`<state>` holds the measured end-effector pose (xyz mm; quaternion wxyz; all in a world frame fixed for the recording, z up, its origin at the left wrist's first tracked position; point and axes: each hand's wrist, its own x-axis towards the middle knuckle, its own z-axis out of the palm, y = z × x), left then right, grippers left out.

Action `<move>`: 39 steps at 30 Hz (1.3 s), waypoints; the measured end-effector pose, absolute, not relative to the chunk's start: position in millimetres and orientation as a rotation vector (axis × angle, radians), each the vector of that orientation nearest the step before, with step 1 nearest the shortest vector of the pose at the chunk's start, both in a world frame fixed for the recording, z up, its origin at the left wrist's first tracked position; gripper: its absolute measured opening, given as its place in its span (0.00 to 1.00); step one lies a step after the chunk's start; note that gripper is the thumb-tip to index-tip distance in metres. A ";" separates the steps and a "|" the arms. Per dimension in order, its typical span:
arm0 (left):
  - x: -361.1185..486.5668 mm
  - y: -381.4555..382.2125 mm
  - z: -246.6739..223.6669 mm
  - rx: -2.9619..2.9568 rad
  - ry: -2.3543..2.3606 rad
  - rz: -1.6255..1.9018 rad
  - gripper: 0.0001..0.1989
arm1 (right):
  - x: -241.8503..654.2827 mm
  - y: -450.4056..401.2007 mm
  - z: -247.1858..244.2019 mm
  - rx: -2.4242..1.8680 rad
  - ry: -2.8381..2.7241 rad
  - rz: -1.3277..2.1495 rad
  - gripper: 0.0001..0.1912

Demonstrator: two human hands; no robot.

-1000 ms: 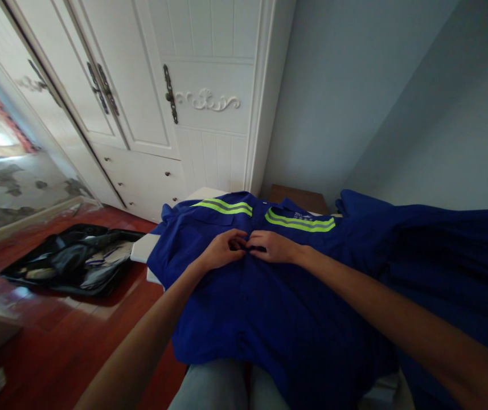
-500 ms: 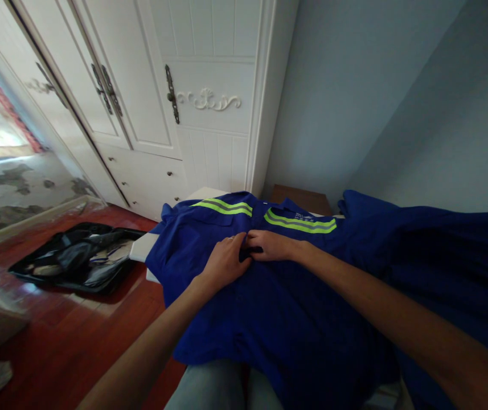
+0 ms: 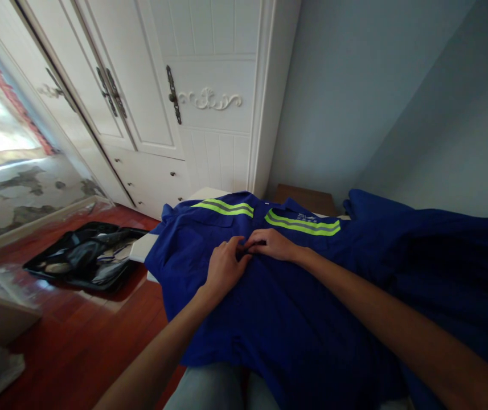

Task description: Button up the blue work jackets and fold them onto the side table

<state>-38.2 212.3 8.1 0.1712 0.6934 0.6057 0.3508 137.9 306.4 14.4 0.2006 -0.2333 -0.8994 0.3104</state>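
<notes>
A blue work jacket (image 3: 269, 319) with yellow-green and grey reflective strips across the chest lies spread out in front of me. White printing shows above its right-hand strip. My left hand (image 3: 228, 262) pinches the fabric along the front opening, just below the strips. Close beside it, my right hand (image 3: 271, 245) has its fingertips closed on the same front edge. The two sets of fingertips nearly meet there. Whatever small part lies between them, such as a button, is too hidden to make out.
More blue cloth (image 3: 448, 245) is heaped on the right. Behind stands a white wardrobe (image 3: 213, 154), with a brown wooden surface (image 3: 306, 198) beside it. An open black suitcase (image 3: 85, 256) holding various items lies on the red wooden floor (image 3: 85, 341) at left.
My fingers have shifted slightly along the jacket's front edge, and the dark gap between my hands has become smaller. The view has turned a little to the left.
</notes>
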 end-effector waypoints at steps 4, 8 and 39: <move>-42.5 216.7 2.4 1.710 1.604 1.136 0.21 | 129.4 303.3 17.7 -0.662 -2.418 0.851 0.08; -44.2 219.0 -1.7 1.698 1.573 1.168 0.20 | 123.5 301.7 17.5 -0.668 -2.416 0.817 0.08; -43.1 216.2 4.0 1.833 1.613 1.098 0.14 | 133.9 309.4 17.6 -0.873 -2.541 0.843 0.09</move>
